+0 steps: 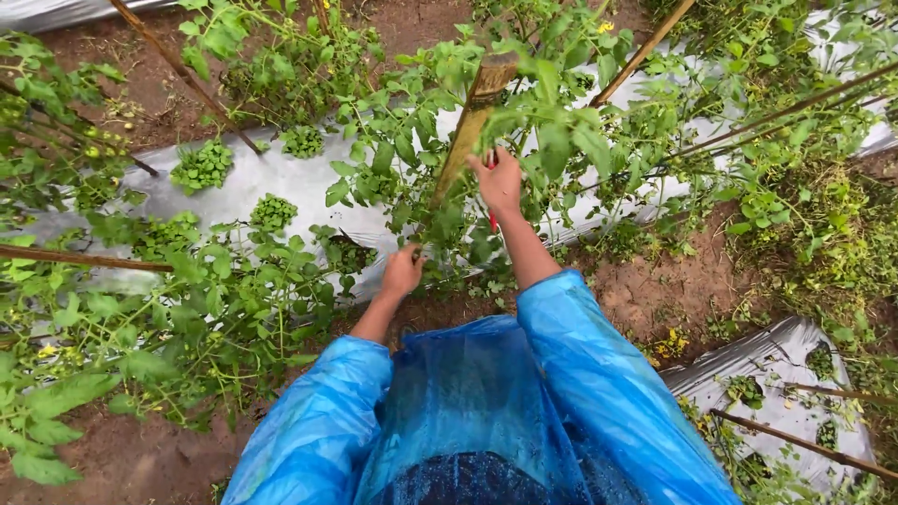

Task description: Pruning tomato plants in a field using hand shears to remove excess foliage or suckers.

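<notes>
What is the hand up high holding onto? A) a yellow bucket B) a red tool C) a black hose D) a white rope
B: the right hand is up among the leaves by the bamboo stake, wrapped around a red tool whose handle pokes out below the palm.
</notes>
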